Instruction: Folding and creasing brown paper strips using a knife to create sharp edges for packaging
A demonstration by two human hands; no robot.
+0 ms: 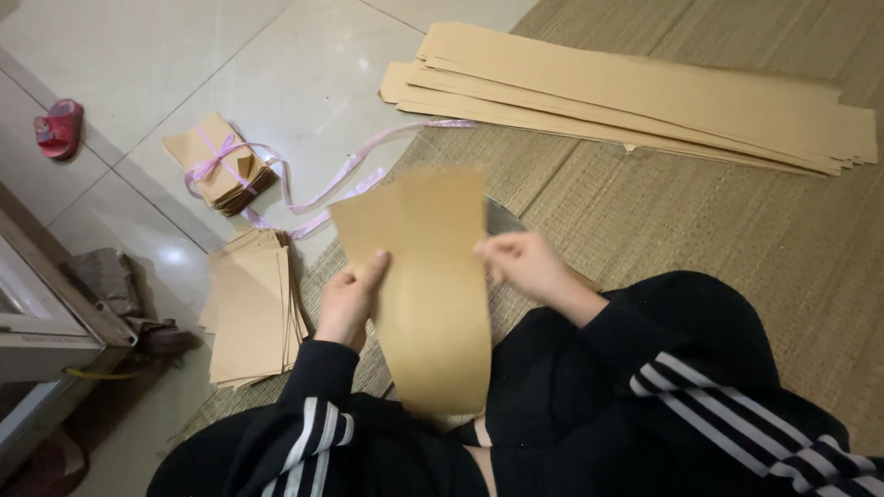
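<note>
A long strip of brown paper (425,285) stands upright in front of me, held between both hands over my lap. My left hand (350,299) grips its left edge with the thumb up against the sheet. At the strip's right edge my right hand (522,262) pinches the paper. A stack of long brown paper strips (645,97) lies on the woven mat (737,230) farther ahead. To my left lies a pile of short brown paper pieces (250,313).
A bundle of brown paper pieces (221,166) tied with pink ribbon (341,179) lies on the tiled floor (184,64). A small red shoe (58,129) sits at far left. A metal frame (46,313) and rubble are at the left edge.
</note>
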